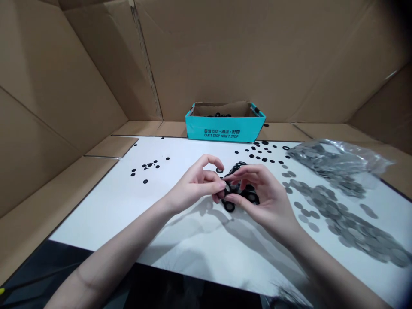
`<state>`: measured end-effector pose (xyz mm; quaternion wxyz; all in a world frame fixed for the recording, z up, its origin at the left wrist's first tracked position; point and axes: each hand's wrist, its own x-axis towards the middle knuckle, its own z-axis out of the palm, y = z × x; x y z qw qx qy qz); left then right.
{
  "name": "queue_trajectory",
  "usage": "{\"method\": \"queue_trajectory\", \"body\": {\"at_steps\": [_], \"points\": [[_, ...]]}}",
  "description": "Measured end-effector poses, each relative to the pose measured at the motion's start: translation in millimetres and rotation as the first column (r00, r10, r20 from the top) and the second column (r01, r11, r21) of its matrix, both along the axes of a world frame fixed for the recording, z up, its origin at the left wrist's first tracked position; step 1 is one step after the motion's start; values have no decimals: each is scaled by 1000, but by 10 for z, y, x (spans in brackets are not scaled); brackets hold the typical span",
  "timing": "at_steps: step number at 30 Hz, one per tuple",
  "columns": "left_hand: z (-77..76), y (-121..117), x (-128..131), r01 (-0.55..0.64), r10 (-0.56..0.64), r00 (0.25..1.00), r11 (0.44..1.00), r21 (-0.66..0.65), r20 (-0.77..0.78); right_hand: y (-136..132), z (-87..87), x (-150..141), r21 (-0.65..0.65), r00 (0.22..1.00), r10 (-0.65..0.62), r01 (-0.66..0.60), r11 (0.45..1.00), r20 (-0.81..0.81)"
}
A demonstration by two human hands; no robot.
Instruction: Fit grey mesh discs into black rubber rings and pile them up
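Observation:
In the head view, my left hand is closed, its thumb and fingers pinching a small black ring with a pale centre. My right hand curves in from the other side, thumb and fingertips closed at the same ring's edge. Directly behind and below the fingers lies a heap of black rings, several with grey centres, partly hidden by my right hand. One separate ring lies at the near side of the heap. Another ring shows beneath my left fingers.
A turquoise box with black rings inside stands at the back. Grey translucent discs spread along the right, below a clear plastic bag of similar discs. Small black discs are scattered left and back right. Cardboard walls enclose the white table.

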<state>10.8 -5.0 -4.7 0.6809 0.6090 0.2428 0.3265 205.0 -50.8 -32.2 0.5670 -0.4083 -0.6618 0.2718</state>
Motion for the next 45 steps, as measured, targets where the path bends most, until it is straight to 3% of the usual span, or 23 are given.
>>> {"method": "queue_trajectory", "body": {"at_steps": [4,7,11,16,18,20,25,27,30,34,40,45], "points": [[3,-7,36,2,-1,1000,1000,-8,23,9,10,-5,-110,992,22,-36,993,-126],[7,-3,36,-45,45,999,999,28,-15,20,23,7,-148,991,7,-27,989,-132],[28,59,11,-132,138,988,987,87,-64,69,36,123,-135,986,-137,149,980,92],[136,271,38,-243,273,956,942,230,-106,198,14,375,-41,859,-307,354,934,411],[200,438,102,-271,335,933,894,356,-133,238,-12,441,-58,812,-320,396,916,488],[275,683,200,-298,462,868,776,557,-180,256,-36,466,-83,775,-313,423,902,548],[487,1598,531,-328,669,712,585,742,-214,216,-41,398,-96,748,-305,440,893,590],[546,1994,671,-257,708,645,554,792,-286,193,-34,357,-111,760,-296,433,894,578],[565,2492,887,-66,690,549,599,798,-472,180,-42,332,-102,773,-339,458,883,536],[476,2905,1170,177,594,406,695,697,-695,192,-85,374,-29,772,-376,454,891,512],[364,3183,1420,369,444,211,789,492,-871,167,-120,348,-2,748,-421,491,871,513],[390,3345,1466,427,356,128,822,376,-926,140,-89,299,-5,742,-449,520,854,497]]}}
